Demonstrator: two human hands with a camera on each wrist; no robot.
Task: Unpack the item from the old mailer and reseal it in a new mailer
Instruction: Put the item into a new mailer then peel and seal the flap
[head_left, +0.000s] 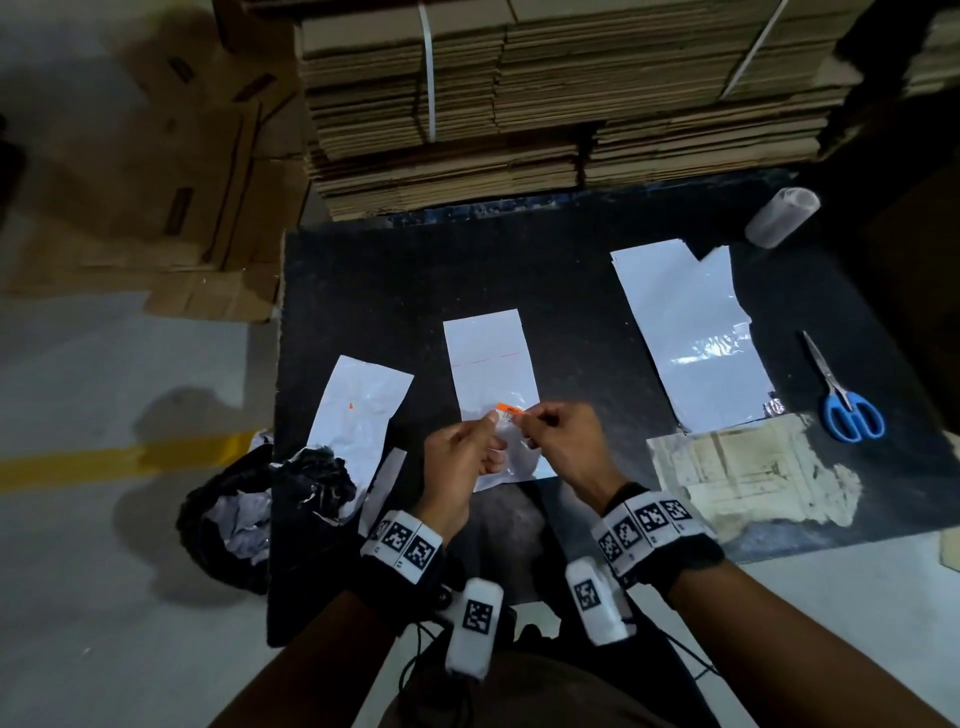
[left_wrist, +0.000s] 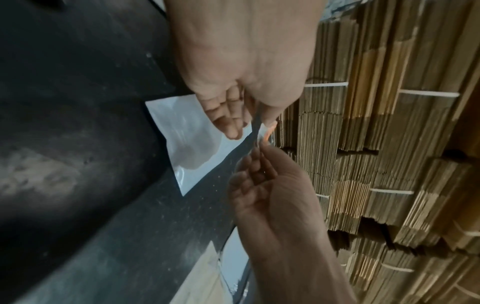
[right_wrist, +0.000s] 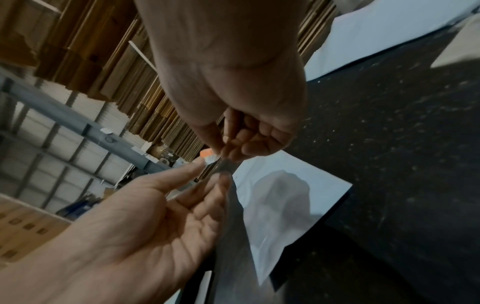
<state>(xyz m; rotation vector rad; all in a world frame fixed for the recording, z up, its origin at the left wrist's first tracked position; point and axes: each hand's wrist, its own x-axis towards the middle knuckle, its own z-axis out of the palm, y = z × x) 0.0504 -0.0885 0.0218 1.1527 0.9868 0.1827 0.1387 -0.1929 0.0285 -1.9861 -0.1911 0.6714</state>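
A small clear pouch with an orange and white label (head_left: 508, 414) is held up over the near end of the middle white mailer (head_left: 488, 358), which lies flat on the black table (head_left: 363, 280). My left hand (head_left: 492, 425) pinches the pouch's top left corner, and my right hand (head_left: 525, 422) pinches its top right. The left wrist view has the left hand (left_wrist: 253, 125) and the pouch (left_wrist: 262, 131) above the mailer (left_wrist: 187, 135). In the right wrist view my right hand (right_wrist: 225, 153) pinches the label (right_wrist: 207, 154). A torn white mailer (head_left: 358, 410) lies to the left.
A larger white mailer (head_left: 691, 338) lies right of the middle one, with blue-handled scissors (head_left: 847, 400) and a clear plastic cup (head_left: 782, 215) beyond it. A black waste bag (head_left: 234, 514) hangs at the table's left. Strapped flat cardboard stacks (head_left: 519, 104) stand behind the table.
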